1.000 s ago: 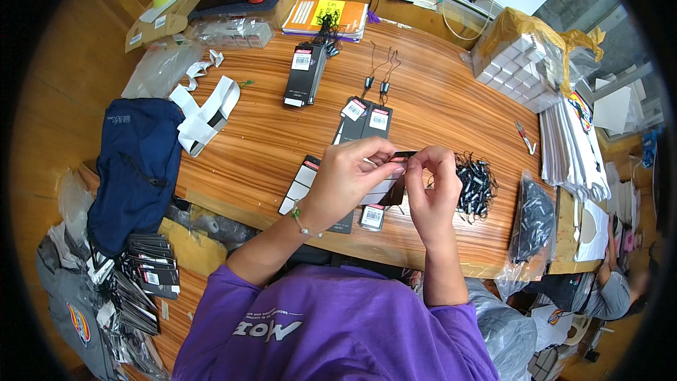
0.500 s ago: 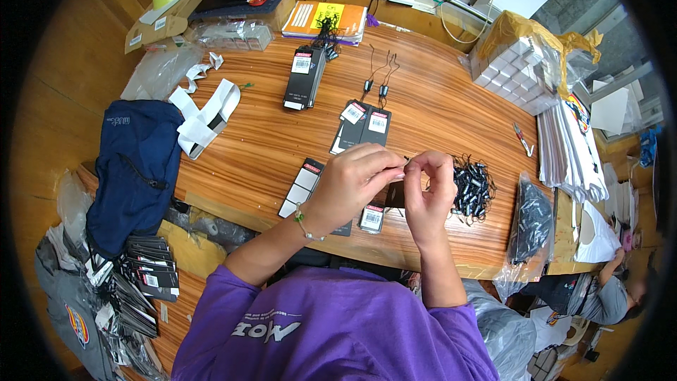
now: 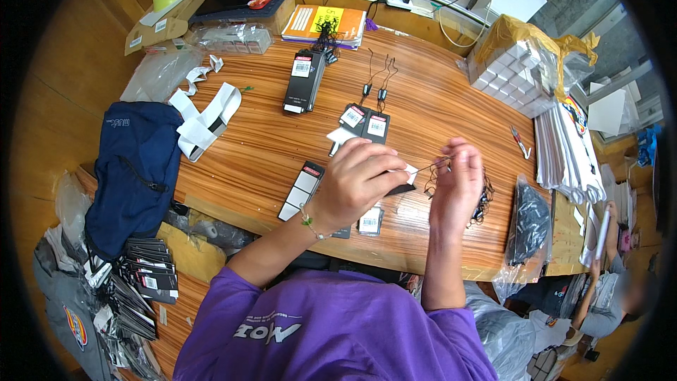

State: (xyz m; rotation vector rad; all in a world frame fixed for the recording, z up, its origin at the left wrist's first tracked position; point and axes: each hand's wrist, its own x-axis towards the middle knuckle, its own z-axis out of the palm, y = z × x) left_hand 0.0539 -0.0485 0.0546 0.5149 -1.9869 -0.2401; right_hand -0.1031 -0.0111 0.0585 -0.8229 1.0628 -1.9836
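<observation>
Both hands up over the near edge of the desk. Left hand curled shut, pinching a black hang tag with a white corner showing past the fingers. Right hand pinching the end of a thin black string that runs taut-ish toward the tag; fingers closed on it, not spread.

A tangle of loose black strings lies just beside the right hand, partly behind it. More black tags flat on the desk: a pair beyond the hands, a taller stack further off, others under the left wrist.

Risk as I judge it: the string is fine and the grip on it small, so it could slip out of the pinch. The right hand sits close to the tangle, so a pull may snag and drag strands along. Whether the string is in the tag's hole — cannot tell, the fingers hide it.
</observation>
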